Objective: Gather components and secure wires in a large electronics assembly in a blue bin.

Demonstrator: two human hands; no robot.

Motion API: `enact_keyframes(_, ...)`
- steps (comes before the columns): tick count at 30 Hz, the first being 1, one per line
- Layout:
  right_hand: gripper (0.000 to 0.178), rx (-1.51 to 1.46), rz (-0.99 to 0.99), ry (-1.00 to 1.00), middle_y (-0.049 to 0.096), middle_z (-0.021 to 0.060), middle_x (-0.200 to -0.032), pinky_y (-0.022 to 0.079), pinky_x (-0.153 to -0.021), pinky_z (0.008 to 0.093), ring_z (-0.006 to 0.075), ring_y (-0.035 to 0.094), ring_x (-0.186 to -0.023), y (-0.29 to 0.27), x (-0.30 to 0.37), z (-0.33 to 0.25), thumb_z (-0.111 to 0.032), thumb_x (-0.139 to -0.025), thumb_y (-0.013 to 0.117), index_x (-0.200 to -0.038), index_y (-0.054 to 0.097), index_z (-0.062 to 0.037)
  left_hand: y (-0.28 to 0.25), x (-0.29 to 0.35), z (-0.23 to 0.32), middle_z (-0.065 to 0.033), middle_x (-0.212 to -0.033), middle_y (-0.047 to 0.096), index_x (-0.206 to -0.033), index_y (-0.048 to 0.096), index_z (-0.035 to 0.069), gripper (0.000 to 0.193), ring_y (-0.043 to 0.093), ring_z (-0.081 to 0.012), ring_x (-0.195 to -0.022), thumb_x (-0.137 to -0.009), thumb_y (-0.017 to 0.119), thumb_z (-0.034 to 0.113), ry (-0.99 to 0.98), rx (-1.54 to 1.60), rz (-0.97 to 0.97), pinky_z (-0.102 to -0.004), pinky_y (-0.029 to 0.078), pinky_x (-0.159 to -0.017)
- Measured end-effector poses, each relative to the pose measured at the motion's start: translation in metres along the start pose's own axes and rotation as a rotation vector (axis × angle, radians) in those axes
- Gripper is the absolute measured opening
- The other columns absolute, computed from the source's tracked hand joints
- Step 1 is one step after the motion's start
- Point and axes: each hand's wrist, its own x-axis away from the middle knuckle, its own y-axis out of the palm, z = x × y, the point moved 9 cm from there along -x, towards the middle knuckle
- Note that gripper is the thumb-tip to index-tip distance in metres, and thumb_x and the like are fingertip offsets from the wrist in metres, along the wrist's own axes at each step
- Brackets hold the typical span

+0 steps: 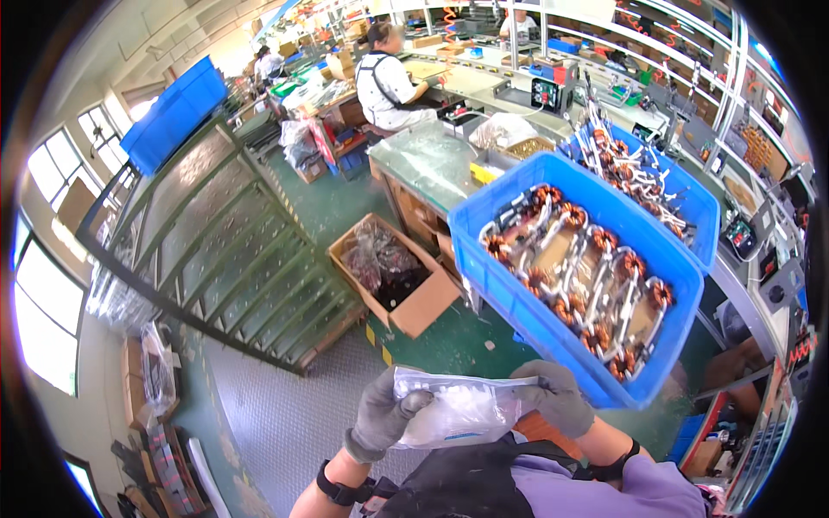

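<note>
A clear plastic bag point(462, 413) with small white pieces inside is held up in front of my body. My left hand point(386, 413), in a grey glove, pinches the bag's left end with the thumb across its front. At the other end my right hand point(555, 399), gloved the same way, grips the bag's upper right corner. The bag's top edge stretches between the two hands. Just beyond my right hand stands a blue bin point(596, 375) holding several copper-wound ring coils point(602, 238) with white-sleeved leads.
Behind it, a second blue bin point(704, 226) holds more coils. An open cardboard box point(420, 304) with plastic-wrapped dark parts sits on the floor. To the left is a green metal rack point(233, 233) bearing a blue crate point(173, 116). A co-worker point(386, 82) sits at a bench farther off.
</note>
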Motion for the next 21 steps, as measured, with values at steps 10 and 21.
enact_keyframes(10,0.011,0.632,0.129,-0.522,0.063,0.0116,-0.075,0.048,-0.058,0.0356,0.0289,0.062,-0.065,-0.001,-0.199,-0.117,-0.011,-0.083,0.068,-0.092,0.066,-0.0049,-0.085,-0.233,0.105,-0.0116,-0.096,0.065,-0.088,0.069,0.002,0.031,0.061,-0.0197,-0.086,-0.085,0.073,0.033,0.532,-0.419,0.019,-0.0312,0.048,-0.075)
enact_keyframes(21,0.024,0.607,0.418,-0.297,0.064,0.0111,-0.083,0.049,-0.065,0.0320,0.0244,0.063,-0.072,-0.079,-0.417,-0.083,-0.017,-0.084,0.073,-0.102,0.064,-0.0033,-0.132,-0.522,0.038,-0.0079,-0.087,0.063,-0.093,0.063,-0.001,0.031,0.061,-0.0156,-0.082,-0.089,0.069,0.029,0.182,-0.098,-0.311,-0.0281,0.049,-0.073)
